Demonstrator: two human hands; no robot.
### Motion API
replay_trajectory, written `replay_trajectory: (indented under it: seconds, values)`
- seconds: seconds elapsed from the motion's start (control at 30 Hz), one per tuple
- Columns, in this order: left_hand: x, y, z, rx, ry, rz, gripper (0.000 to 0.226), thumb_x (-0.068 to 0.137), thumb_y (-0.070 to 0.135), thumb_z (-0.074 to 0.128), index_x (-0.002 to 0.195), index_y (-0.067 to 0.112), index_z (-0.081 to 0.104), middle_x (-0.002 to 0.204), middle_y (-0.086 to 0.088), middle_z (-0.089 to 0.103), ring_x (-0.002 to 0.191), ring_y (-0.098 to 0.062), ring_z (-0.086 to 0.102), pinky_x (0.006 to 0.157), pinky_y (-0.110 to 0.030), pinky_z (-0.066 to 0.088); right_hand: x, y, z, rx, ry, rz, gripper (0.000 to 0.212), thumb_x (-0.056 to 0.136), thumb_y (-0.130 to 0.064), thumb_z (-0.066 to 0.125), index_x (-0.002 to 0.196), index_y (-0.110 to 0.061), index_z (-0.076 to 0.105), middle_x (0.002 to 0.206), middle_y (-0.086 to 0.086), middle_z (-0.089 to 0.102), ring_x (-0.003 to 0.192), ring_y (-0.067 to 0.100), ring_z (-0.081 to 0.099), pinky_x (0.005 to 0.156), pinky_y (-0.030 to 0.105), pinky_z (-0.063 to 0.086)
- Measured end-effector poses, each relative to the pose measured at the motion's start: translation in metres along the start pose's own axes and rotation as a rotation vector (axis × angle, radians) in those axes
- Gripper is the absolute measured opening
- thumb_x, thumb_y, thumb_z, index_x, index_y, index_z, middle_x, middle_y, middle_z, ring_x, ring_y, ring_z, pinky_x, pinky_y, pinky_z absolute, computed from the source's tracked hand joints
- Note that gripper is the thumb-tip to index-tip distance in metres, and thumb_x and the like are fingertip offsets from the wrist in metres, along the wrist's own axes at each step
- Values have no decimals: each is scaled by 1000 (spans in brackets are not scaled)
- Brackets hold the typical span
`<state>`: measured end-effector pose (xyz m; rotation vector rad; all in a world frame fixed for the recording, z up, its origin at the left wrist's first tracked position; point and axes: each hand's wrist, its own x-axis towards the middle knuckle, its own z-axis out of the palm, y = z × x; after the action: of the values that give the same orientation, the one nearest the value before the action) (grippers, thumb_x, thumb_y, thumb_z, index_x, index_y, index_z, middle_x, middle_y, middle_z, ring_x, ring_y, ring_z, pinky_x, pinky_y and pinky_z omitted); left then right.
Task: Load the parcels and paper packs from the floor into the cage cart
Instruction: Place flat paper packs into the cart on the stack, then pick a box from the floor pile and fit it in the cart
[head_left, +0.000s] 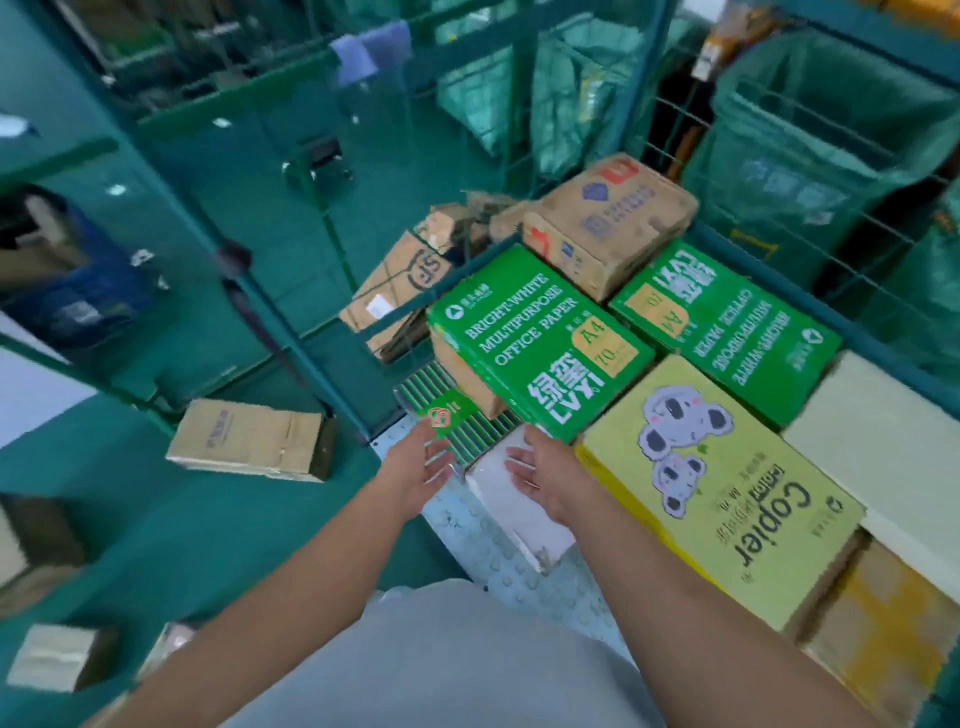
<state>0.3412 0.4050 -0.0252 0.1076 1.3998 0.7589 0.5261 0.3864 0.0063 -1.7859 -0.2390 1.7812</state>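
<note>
Both hands (478, 470) open, apparently empty, before green paper pack (540, 340).

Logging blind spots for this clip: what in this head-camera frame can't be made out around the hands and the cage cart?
- Brown box under the tilted green paper pack: mostly covered by the pack.
- White flat parcel: its far end hidden by the right hand.
- Striped green packet: print blurred, partly behind the left hand.
- Yellowish box, lower right: cut off by the frame edge, blurred.
- Floor carton: label too small to read.
</note>
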Motion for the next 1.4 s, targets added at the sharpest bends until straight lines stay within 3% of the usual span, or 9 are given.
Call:
replay_trajectory:
  seconds: [0.17,0.3,0.47,0.57,0.67,0.8,1.03,1.27,1.4]
  values:
    - [-2,26,-69,-127,81,19,25,105,41,56,104,17,61,107,-3,65,87,-18,63,83,-33,52,1,9,82,-145,-70,28,26,108,-36,49,108,-13,60,124,11,66,90,20,58,76,28,48]
    - [-8,51,-144,-265,154,44,23,106,37,54,98,15,59,95,-3,64,76,-17,59,72,-30,49,7,30,172,-305,-128,43,25,107,-38,49,118,-17,57,103,3,70,74,13,62,61,23,47]
    - [-20,67,-235,-423,258,65,18,104,33,59,104,15,60,103,-4,65,79,-18,61,72,-31,51,13,61,264,-435,-224,72,21,106,-32,53,113,-14,59,97,6,69,77,19,64,64,28,50]
    - [-32,72,-302,-558,349,106,27,103,36,59,118,14,61,109,-3,68,93,-20,65,82,-32,54,10,87,332,-578,-310,86,23,105,-33,55,118,-14,60,104,7,71,85,20,67,70,30,53]
    - [-50,66,-357,-699,443,157,34,105,39,57,126,13,60,111,-2,69,96,-19,66,79,-32,54,-1,113,392,-744,-417,80,26,106,-34,54,123,-15,59,109,6,71,86,19,68,73,30,54]
    - [-70,47,-411,-901,561,203,38,105,39,55,132,11,59,112,-2,69,100,-19,66,89,-35,52,-20,145,452,-935,-533,80,27,106,-31,54,127,-15,58,112,6,72,92,20,70,74,31,54]
    - [-92,14,-446,-1216,670,232,39,106,38,53,136,12,56,115,-3,67,102,-19,64,101,-36,50,-34,182,505,-1190,-669,116,29,107,-31,53,129,-14,58,117,7,71,95,21,69,76,31,55]
    - [-85,25,-468,-1441,813,240,38,106,38,54,133,13,59,112,-2,69,103,-19,65,90,-34,51,-21,196,570,-1435,-802,147,32,107,-33,52,132,-14,58,117,7,70,94,20,69,71,30,53]
    - [-80,62,-471,-1527,877,290,30,107,36,52,124,12,60,110,-2,67,113,-23,62,104,-36,49,-12,187,633,-1509,-866,123,31,107,-32,52,129,-12,59,114,6,71,92,19,68,73,31,54]
